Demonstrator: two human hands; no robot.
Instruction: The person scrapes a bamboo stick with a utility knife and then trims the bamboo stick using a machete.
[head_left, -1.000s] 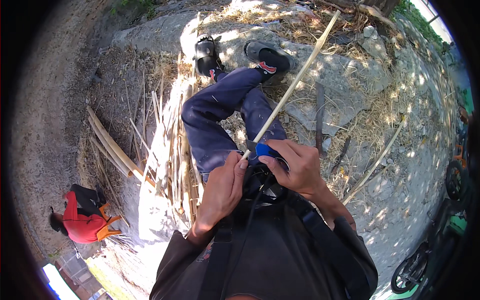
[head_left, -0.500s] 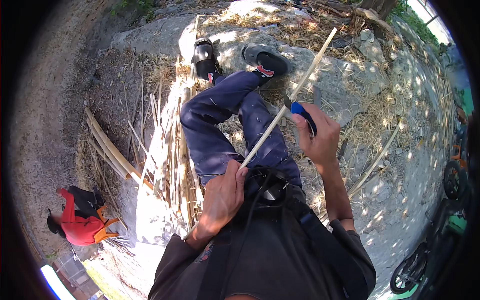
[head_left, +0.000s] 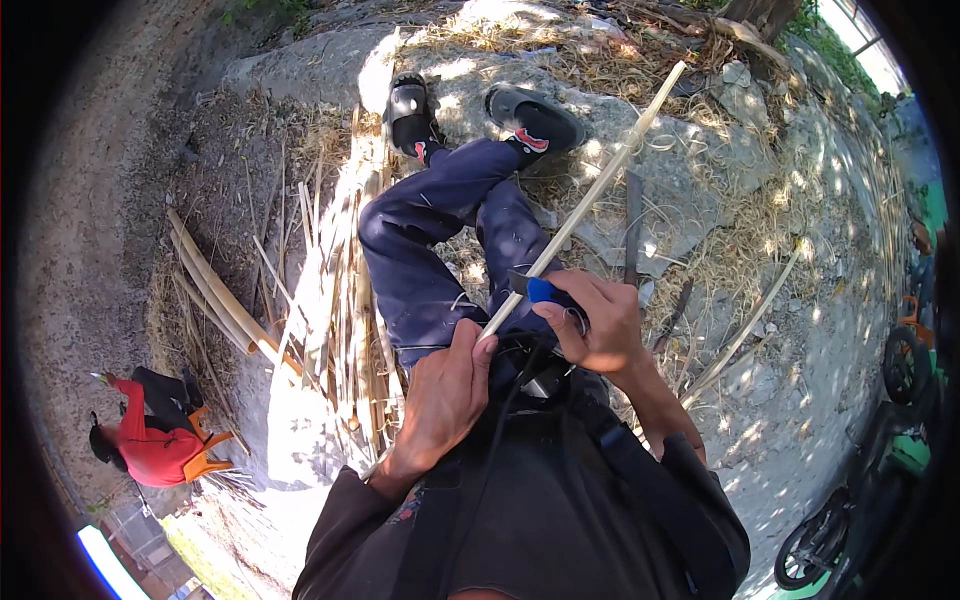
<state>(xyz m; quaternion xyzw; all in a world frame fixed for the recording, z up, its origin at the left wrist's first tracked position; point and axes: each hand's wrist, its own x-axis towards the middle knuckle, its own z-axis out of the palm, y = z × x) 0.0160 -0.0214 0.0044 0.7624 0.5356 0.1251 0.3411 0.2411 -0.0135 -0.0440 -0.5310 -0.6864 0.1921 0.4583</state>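
One blu-blk knife (head_left: pixel 541 291) in R grip (head_left: pixel 604 322), red-wht sock print (head_left: pixel 532 140)

My remote feed shows a blue-and-black knife (head_left: pixel 541 290), a straw-coloured strip (head_left: pixel 600 188), white-flecked navy trousers (head_left: pixel 415 215), black socks (head_left: pixel 411 134) with red-and-white motifs, a co-worker (head_left: pixel 163 457) in red and an orange chair (head_left: pixel 207 463).

- Dappled sunlight (head_left: pixel 752 432) falls across rough grey ground (head_left: pixel 800 400) on the right of the frame
- Brown dirt (head_left: pixel 110 220) stretches down the left side
- A tree trunk (head_left: pixel 762 18) stands at upper right, near green foliage (head_left: pixel 845 55)
- An orange chair (head_left: pixel 208 460) sits at lower left
- Two dark wheels (head_left: pixel 812 542) show along the right edge, one near the lower corner
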